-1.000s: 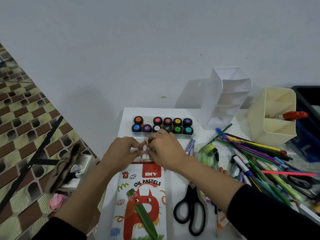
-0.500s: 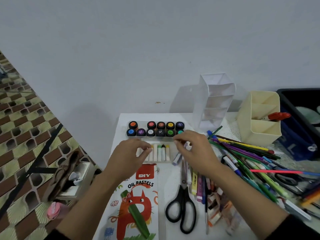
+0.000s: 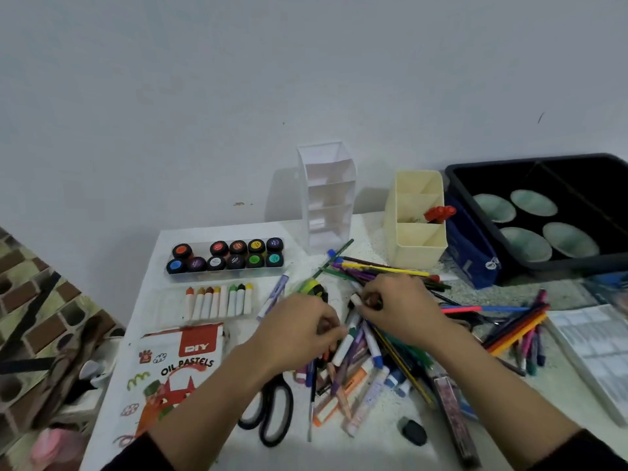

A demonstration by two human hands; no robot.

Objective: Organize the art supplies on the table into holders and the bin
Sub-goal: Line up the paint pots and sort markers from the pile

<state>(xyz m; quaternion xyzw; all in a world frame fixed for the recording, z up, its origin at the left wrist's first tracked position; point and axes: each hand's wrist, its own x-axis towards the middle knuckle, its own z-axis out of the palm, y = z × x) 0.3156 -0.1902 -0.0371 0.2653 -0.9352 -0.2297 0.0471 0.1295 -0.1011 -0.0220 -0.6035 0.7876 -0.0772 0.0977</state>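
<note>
My right hand [image 3: 397, 309] pinches a white-wrapped oil pastel stick [image 3: 356, 299] above a loose pile of markers and pens [image 3: 370, 365] in the middle of the table. My left hand [image 3: 299, 331] hovers with curled fingers over the pile's left edge; whether it holds anything is hidden. A clear pastel tray [image 3: 163, 307] with several pastels lies to the left. At the back stand a white holder [image 3: 328, 198], a cream holder [image 3: 416, 246] with a red-capped marker [image 3: 438, 214], and a black bin [image 3: 475, 185].
A case of paint pots [image 3: 227, 256] sits behind the pastel tray. The oil pastels box [image 3: 170, 375], black scissors [image 3: 268, 413] and a small black object [image 3: 413, 431] lie near me. Coloured pencils [image 3: 516, 331], a booklet [image 3: 598, 351] and a blue pouch [image 3: 472, 253] are at right.
Both hands left the pastel tray and moved right to the pile of markers. My right hand now pinches a white stick. The view swung right, showing the bin.
</note>
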